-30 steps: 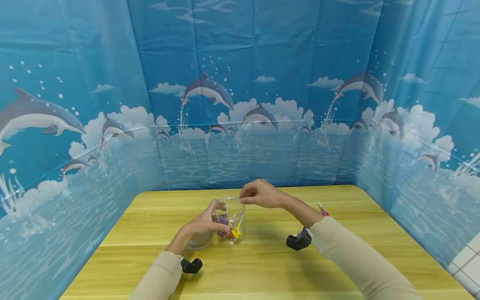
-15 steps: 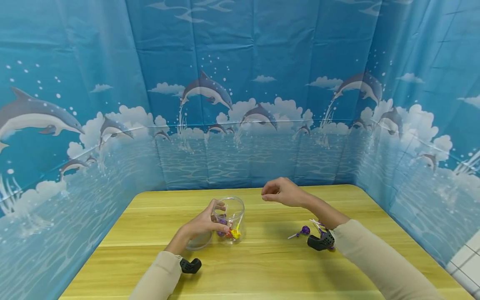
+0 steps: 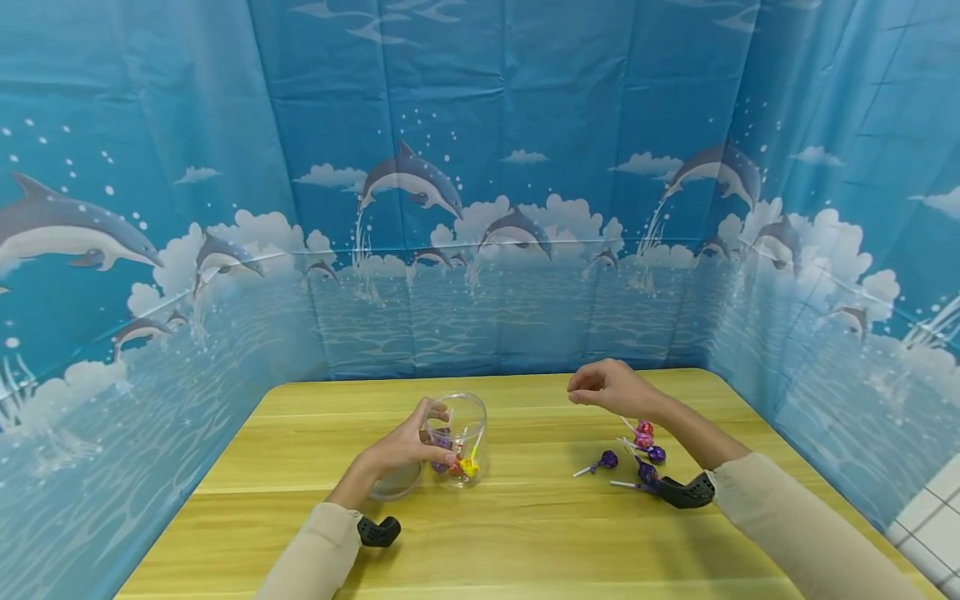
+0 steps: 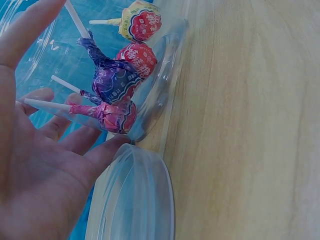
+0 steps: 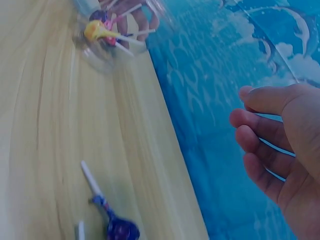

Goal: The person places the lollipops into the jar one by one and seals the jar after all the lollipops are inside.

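My left hand (image 3: 405, 442) grips the side of a clear plastic jar (image 3: 467, 423) standing on the table, thumb toward me and fingers round the far side. Inside, the left wrist view shows a yellow lollipop (image 4: 142, 21), a red one (image 4: 140, 59), a purple one (image 4: 115, 82) and a pink one (image 4: 118, 117). Raised above the table to the right, my right hand (image 3: 611, 390) holds nothing, its fingers loosely bent. Below it and nearer me lie several loose lollipops, among them a purple lollipop (image 3: 608, 459) apart from the rest and a red lollipop (image 3: 645, 427).
A clear round lid (image 4: 165, 200) lies on the wooden table (image 3: 510, 542), partly under the left hand in the head view. Blue dolphin-print curtains (image 3: 450, 325) hang behind the table and along its sides. Black wrist devices (image 3: 380, 532) sit at both cuffs.
My right hand has moved from the jar's rim rightward, over toward the loose lollipops, uncovering them from behind the forearm. The left hand and jar have stayed in place.
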